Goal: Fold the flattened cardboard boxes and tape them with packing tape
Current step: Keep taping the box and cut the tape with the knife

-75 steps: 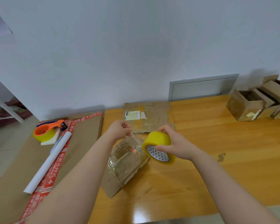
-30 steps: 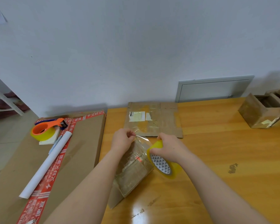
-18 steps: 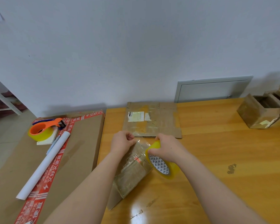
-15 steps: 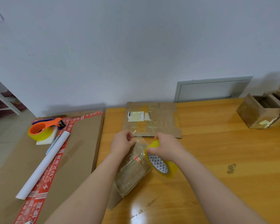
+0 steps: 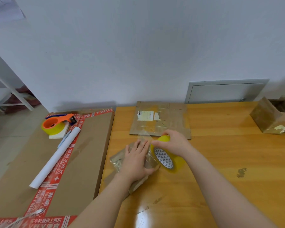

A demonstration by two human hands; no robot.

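Small taped box [image 5: 120, 162] (glossy) beside upright yellow tape roll [image 5: 167, 159].

Tape roll [image 5: 164, 159] right of box [image 5: 116, 161].

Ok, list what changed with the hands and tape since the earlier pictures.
The left hand let go of the tape end it was pinching and came down flat, fingers straight, pressing on the small box. The right hand still grips the yellow tape roll beside the box. The flattened cardboard behind, the orange dispenser and the white tube stayed put.
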